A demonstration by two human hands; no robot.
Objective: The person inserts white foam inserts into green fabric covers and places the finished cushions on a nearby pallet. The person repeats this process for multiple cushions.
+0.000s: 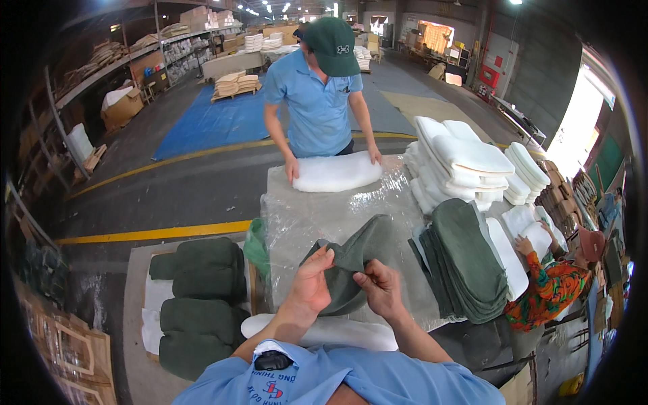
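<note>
A dark green fabric cushion cover (351,277) hangs between my two hands above the plastic-covered table (280,223). My left hand (310,283) pinches its edge on one side, and my right hand (381,287) grips the edge on the other. Between them the cover gapes in folds. Close to my body, beneath my forearms, lies a white foam pad (351,334). To the right of my right hand is a pile of flat green covers (466,263). Across the table a co-worker in a blue shirt rests both hands on another white pad (337,173).
White foam pads (466,158) are stacked high at the table's far right. On the left, green-covered cushions (206,270) lie on a low pallet. A green plastic bag (256,250) hangs by the table's left edge. Another person in a patterned top (550,290) handles pads at right.
</note>
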